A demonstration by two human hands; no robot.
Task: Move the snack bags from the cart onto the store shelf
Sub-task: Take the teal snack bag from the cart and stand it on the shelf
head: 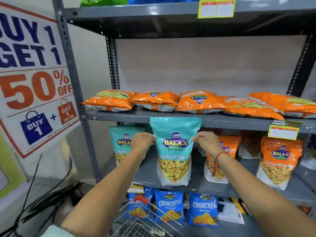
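A teal plastic snack bag (pixel 174 151) is pinched at both side edges by the left hand (pixel 142 140) and right hand (pixel 206 141), held upright above the grey metal shelf's (pixel 196 185) front edge, seemingly mid-placement; the wire cart's (pixel 145 223) remaining contents cannot be told.

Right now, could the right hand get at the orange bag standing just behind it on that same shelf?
Probably yes, but not yet: the right hand and left hand both pinch the teal bag. The orange bag stands close behind the wrist, nothing between.
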